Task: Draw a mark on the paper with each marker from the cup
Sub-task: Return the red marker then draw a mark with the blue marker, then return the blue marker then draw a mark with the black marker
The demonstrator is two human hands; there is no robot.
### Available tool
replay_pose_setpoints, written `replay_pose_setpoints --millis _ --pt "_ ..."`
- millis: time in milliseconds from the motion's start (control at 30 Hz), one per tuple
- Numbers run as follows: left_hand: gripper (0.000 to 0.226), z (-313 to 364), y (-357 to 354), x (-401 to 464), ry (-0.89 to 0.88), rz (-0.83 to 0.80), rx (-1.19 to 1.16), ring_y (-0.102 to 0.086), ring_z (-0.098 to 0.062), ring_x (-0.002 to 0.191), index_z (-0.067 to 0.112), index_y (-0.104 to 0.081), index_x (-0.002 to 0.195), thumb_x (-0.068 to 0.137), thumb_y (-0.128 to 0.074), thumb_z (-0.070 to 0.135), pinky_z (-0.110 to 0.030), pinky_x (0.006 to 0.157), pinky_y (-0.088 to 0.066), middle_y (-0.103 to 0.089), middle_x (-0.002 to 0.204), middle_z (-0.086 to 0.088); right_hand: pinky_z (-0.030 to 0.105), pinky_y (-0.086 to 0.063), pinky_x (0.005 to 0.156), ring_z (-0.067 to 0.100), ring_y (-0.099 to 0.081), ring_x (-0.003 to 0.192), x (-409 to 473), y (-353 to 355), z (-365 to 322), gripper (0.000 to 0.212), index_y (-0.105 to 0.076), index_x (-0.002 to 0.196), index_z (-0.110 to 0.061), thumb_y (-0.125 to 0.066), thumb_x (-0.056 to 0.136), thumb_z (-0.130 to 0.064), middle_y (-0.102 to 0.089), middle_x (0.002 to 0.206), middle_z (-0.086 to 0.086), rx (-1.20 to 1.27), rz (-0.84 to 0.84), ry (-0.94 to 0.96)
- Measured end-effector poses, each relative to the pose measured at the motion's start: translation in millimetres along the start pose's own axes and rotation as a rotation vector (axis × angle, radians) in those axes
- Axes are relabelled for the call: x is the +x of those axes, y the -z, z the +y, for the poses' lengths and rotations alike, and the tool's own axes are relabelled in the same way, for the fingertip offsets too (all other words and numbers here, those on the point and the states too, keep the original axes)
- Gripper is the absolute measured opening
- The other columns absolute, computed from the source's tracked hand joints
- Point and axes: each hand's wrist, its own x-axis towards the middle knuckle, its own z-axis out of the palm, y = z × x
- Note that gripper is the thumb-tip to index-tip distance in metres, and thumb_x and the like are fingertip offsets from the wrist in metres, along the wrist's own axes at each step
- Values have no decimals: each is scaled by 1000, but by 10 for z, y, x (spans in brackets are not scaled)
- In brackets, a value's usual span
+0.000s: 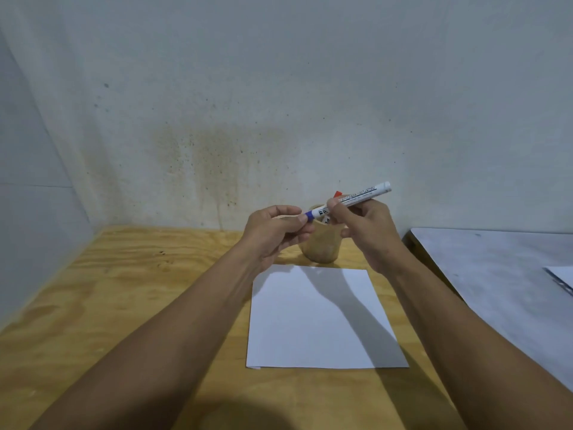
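Note:
A white marker (361, 197) with a blue cap (309, 215) is held level above the tan cup (321, 248). My right hand (361, 231) grips the marker's barrel. My left hand (276, 232) pinches the blue cap at the marker's left end. Behind my hands the cup stands on the wooden table (124, 290), with a red-capped marker (337, 194) poking out of it. A blank white sheet of paper (319, 318) lies flat on the table just in front of the cup, below my hands.
A stained white wall rises right behind the cup. To the right stands a grey-white surface (496, 274) with a sheet and a dark pen-like object (562, 282) at the frame edge. The table's left side adjoins another wall.

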Motion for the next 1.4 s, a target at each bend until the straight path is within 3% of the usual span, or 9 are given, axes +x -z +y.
replay_pose_setpoints --millis 100,200,333,467,567,667,800,1067,1400 --pt "26 -2 -179 13 -34 -19 102 -70 -22 64 1 -58 99 78 -73 4 -27 62 -59 -72 80 -17 13 -48 63 1 -65 76 5 48 3 17 -73 85 -14 -62 95 -21 -72 83 1 -73 -91 -1" --pt "25 -27 -299 91 -138 83 356 -64 -21 58 8 -59 84 73 -80 15 -25 52 -52 -70 75 -12 20 -50 67 16 -65 87 116 190 -12 18 -68 88 -9 -56 99 -18 -71 90 10 -51 -10 -17" --pt "15 -121 -241 189 -368 200 865 -64 -17 84 13 -67 93 79 -71 13 -24 70 -49 -68 91 -2 39 -59 78 22 -69 86 342 498 -110 17 -50 111 -5 -44 103 -20 -65 95 9 -408 19 -113" --pt "42 -175 -169 182 -455 50 1178 -49 -22 120 13 -55 126 85 -60 11 -34 97 -40 -56 132 -4 31 -58 53 22 -66 63 490 652 -208 17 -61 107 -12 -51 101 -24 -64 82 9 -868 -59 -60" --pt "49 -198 -145 169 -491 -80 1238 -53 -30 113 16 -51 130 83 -58 3 -42 90 -45 -59 126 -10 38 -60 65 27 -66 68 575 630 -261 25 -74 107 -7 -66 92 -25 -68 82 10 -1038 -84 15" --pt "53 -239 -114 198 -464 -140 1362 -56 -34 101 20 -48 129 81 -53 -3 -47 80 -50 -60 118 -8 29 -51 70 19 -60 78 632 507 -273 29 -74 104 -7 -76 84 -28 -69 94 7 -1132 -116 80" --pt "56 -221 -91 227 -422 -142 1537 -52 -32 111 18 -44 136 83 -53 0 -46 88 -46 -48 141 0 37 -57 75 22 -61 84 698 304 -196 32 -71 94 -10 -83 75 -33 -68 94 7 -1135 -105 120" --pt "64 -204 -72 254 -395 -130 1598 -51 -30 111 25 -36 142 85 -50 -1 -41 87 -45 -44 145 0 30 -46 59 18 -60 69 854 213 64 33 -66 79 -15 -77 77 -46 -61 71 -2 -1011 1 35" --pt "66 -263 29 357 -368 -160 1486 -58 -31 93 29 -39 138 82 -52 -2 -46 75 -52 -64 112 -13 31 -42 61 21 -51 64 976 55 138 24 -67 73 0 -60 75 -23 -56 75 10 -640 61 -284"
